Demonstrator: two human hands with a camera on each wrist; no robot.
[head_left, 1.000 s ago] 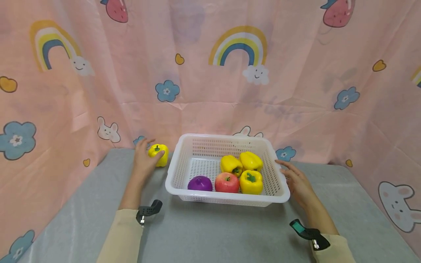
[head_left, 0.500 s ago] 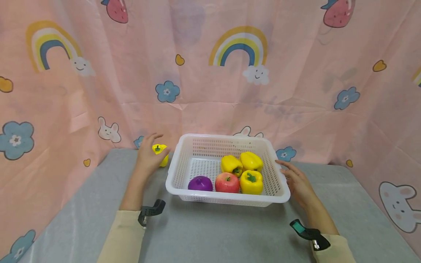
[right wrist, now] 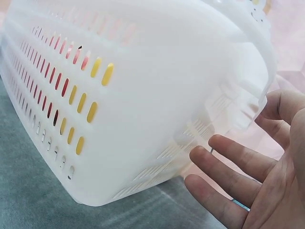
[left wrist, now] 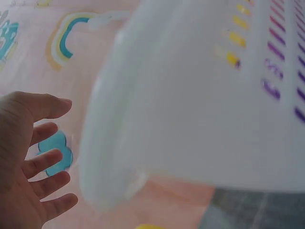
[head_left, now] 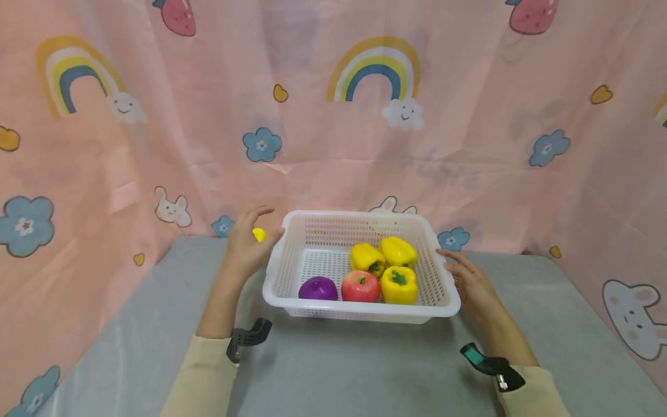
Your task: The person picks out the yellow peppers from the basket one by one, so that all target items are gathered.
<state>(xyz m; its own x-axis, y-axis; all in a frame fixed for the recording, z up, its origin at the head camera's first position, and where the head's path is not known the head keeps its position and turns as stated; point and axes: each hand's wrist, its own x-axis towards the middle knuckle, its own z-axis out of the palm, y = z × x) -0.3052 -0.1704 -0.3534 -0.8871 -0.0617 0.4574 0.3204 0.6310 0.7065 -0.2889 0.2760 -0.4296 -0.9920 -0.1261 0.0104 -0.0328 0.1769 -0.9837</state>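
A white perforated plastic basket (head_left: 365, 309) stands on the table. Inside lie a purple onion-shaped piece (head_left: 318, 288), a red apple (head_left: 361, 286) and three yellow bell peppers (head_left: 399, 285). My left hand (head_left: 250, 246) is at the basket's left rim, thumb and fingers spread; the left wrist view shows them apart, with nothing between. Mostly hidden behind this hand is another yellow bell pepper (head_left: 259, 234), outside the basket. At the right rim, my right hand (head_left: 471, 288) touches the basket with its fingers extended, some of them below the rim in the right wrist view.
Grey cloth covers the table (head_left: 365, 370). Behind and beside it hangs a pink curtain (head_left: 333, 179) printed with rainbows, flowers and rabbits. Dark camera mounts sit on the left wrist (head_left: 250, 335) and the right wrist (head_left: 492, 365).
My left hand has moved right, away from the yellow bell pepper beside the basket, to the basket's left rim, and now covers most of that pepper. The right hand has stayed at the right rim.
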